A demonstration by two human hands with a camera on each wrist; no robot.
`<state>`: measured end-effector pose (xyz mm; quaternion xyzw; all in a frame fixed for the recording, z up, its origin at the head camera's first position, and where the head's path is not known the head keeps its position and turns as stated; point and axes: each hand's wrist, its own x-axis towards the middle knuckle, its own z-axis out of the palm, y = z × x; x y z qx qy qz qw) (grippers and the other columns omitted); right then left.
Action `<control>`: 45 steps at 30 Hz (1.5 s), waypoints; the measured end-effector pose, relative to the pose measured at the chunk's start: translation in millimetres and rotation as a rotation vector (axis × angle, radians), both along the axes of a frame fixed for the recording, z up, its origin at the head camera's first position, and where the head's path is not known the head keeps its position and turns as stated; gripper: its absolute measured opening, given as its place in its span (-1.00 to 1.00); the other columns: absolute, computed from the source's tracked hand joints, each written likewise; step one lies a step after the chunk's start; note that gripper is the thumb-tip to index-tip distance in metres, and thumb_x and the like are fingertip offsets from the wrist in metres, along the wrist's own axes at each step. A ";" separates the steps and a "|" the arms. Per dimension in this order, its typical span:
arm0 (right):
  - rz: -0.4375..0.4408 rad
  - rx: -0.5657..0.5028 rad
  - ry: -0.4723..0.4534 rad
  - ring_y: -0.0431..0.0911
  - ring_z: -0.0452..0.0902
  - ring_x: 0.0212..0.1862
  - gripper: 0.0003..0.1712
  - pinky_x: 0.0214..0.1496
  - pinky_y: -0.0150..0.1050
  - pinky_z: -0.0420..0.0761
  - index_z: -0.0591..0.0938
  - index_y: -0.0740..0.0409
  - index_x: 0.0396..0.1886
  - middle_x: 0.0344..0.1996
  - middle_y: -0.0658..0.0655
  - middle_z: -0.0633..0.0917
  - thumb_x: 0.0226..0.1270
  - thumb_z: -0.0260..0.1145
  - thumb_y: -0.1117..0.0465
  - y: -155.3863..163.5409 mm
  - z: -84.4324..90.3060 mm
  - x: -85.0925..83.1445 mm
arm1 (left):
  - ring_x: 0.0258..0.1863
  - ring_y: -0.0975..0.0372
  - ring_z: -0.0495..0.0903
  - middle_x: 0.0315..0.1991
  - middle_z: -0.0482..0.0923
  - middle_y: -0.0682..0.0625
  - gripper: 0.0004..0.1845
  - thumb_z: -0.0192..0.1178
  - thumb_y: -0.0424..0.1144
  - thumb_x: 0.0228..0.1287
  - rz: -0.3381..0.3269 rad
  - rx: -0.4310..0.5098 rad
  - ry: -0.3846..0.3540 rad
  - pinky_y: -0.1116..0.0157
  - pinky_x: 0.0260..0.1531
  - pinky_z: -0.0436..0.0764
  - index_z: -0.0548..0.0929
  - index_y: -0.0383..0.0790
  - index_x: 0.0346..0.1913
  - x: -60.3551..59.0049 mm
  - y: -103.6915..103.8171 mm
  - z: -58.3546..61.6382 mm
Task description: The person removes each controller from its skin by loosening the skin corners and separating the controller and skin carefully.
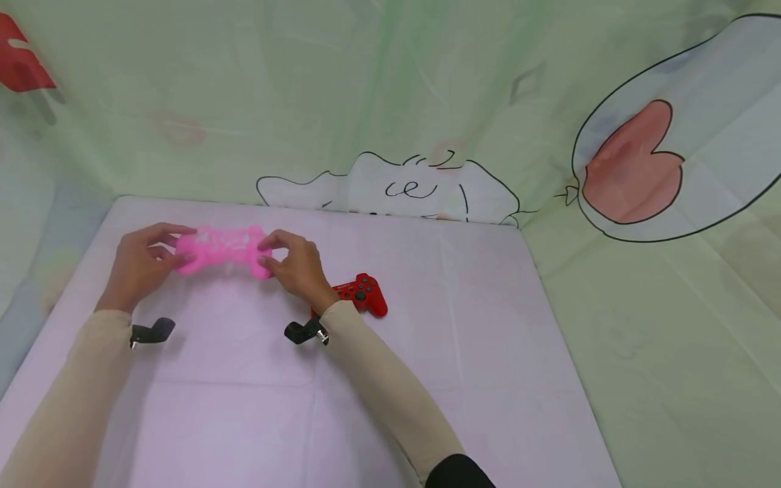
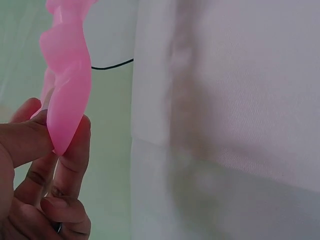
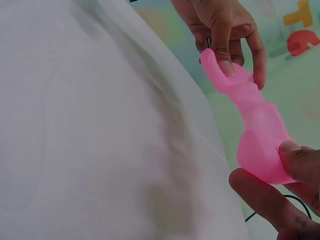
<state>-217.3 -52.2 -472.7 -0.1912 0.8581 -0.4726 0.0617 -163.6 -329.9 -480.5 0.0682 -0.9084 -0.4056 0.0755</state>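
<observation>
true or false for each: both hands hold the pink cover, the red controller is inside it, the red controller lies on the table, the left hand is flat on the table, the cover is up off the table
1. Both hands hold the pink cover. True: the left hand pinches one end and the right hand the other.
2. The red controller is inside the cover. False: it lies apart from the cover, beside the right wrist.
3. The red controller lies on the table. True.
4. The left hand is flat on the table. False: its fingers are curled round the cover's end.
5. The cover is held up off the table. True: the wrist views show it in the air, clear of the cloth.
</observation>
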 end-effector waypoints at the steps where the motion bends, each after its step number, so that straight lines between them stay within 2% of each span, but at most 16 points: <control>1: -0.003 0.006 0.002 -0.09 0.84 -0.42 -0.78 0.15 -0.31 0.55 0.75 -0.10 -0.04 -0.03 -0.10 0.84 0.37 0.55 0.19 -1.4 -0.4 -0.9 | -0.43 0.25 0.64 -0.05 0.63 -0.03 -0.53 0.48 -0.14 0.37 0.001 0.003 -0.008 0.43 -0.44 0.56 0.70 0.03 0.31 -1.1 -1.3 -0.7; 4: -0.011 0.024 -0.006 -0.12 0.83 -0.43 -0.78 0.24 -0.26 0.53 0.76 -0.13 -0.05 -0.04 -0.13 0.83 0.36 0.56 0.18 -5.5 -1.5 -3.0 | -0.42 0.26 0.63 -0.01 0.63 -0.06 -0.53 0.46 -0.18 0.39 0.004 0.001 -0.037 0.41 -0.43 0.57 0.69 0.04 0.33 -4.3 -4.8 -2.2; 9: -0.020 0.041 -0.038 -0.19 0.81 -0.45 -0.76 0.25 -0.24 0.52 0.76 -0.14 -0.05 -0.03 -0.14 0.82 0.35 0.57 0.18 -12.0 -4.2 -5.4 | -0.37 0.11 0.64 0.07 0.65 -0.16 -0.53 0.42 -0.23 0.43 0.006 -0.005 -0.080 0.38 -0.42 0.55 0.66 0.05 0.35 -9.5 -9.1 -4.6; 14: -0.039 0.074 -0.028 -0.33 0.74 -0.50 -0.78 0.21 -0.28 0.52 0.76 -0.16 -0.09 -0.07 -0.16 0.82 0.34 0.58 0.16 -19.1 -10.4 -8.8 | -0.35 0.16 0.61 0.09 0.64 -0.19 -0.52 0.43 -0.18 0.42 0.003 -0.017 -0.114 0.37 -0.38 0.55 0.66 0.05 0.36 -13.5 -11.6 -5.8; 17: -0.055 0.098 -0.014 -0.33 0.74 -0.29 -0.80 0.19 -0.28 0.53 0.77 -0.18 -0.12 -0.10 -0.18 0.83 0.33 0.58 0.15 -22.7 -14.6 -10.5 | -0.34 0.19 0.59 0.08 0.64 -0.21 -0.53 0.43 -0.18 0.42 0.000 -0.027 -0.119 0.36 -0.37 0.54 0.66 0.05 0.35 -17.0 -14.4 -8.7; 21: -0.083 0.129 -0.023 -0.24 0.68 0.04 -0.81 0.19 -0.25 0.55 0.77 -0.22 -0.15 -0.13 -0.21 0.82 0.33 0.59 0.13 -26.7 -19.6 -11.4 | -0.28 0.17 0.59 0.09 0.64 -0.22 -0.53 0.43 -0.16 0.43 -0.008 -0.041 -0.131 0.36 -0.32 0.53 0.65 0.05 0.36 -21.1 -19.2 -15.5; 27: -0.105 0.157 -0.046 -0.23 0.63 0.14 -0.84 0.19 -0.22 0.56 0.78 -0.23 -0.16 -0.10 -0.20 0.81 0.34 0.58 0.11 -33.0 -26.7 -11.3 | -0.13 0.01 0.60 0.12 0.62 -0.28 -0.51 0.41 -0.16 0.44 -0.021 -0.038 -0.157 0.34 -0.27 0.53 0.63 -0.01 0.38 -23.6 -24.3 -21.6; 32: -0.115 0.161 -0.063 -0.24 0.62 0.06 -0.84 0.10 -0.26 0.55 0.80 -0.22 -0.14 -0.11 -0.19 0.81 0.35 0.57 0.11 -36.3 -30.8 -10.6 | -0.07 -0.08 0.60 0.14 0.60 -0.34 -0.52 0.38 -0.22 0.46 -0.021 -0.033 -0.170 0.35 -0.26 0.53 0.62 -0.07 0.39 -25.9 -26.6 -25.2; 39: -0.136 0.173 -0.097 -0.27 0.56 -0.23 -0.84 -0.16 -0.36 0.46 0.80 -0.20 -0.13 -0.22 -0.20 0.74 0.34 0.58 0.11 -40.4 -37.9 -10.7 | 0.01 -0.14 0.59 0.17 0.58 -0.33 -0.55 0.32 -0.24 0.50 -0.029 -0.013 -0.193 0.12 -0.08 0.52 0.61 -0.09 0.39 -28.6 -29.2 -37.5; 45: -0.143 0.186 -0.103 -0.25 0.52 -0.28 -0.84 -0.25 -0.39 0.44 0.80 -0.17 -0.12 -0.30 -0.16 0.67 0.35 0.57 0.12 -42.8 -44.3 -10.9 | 0.12 -0.19 0.54 0.17 0.58 -0.35 -0.55 0.33 -0.23 0.50 -0.035 0.002 -0.207 -0.01 0.01 0.53 0.61 -0.12 0.39 -27.9 -30.1 -46.4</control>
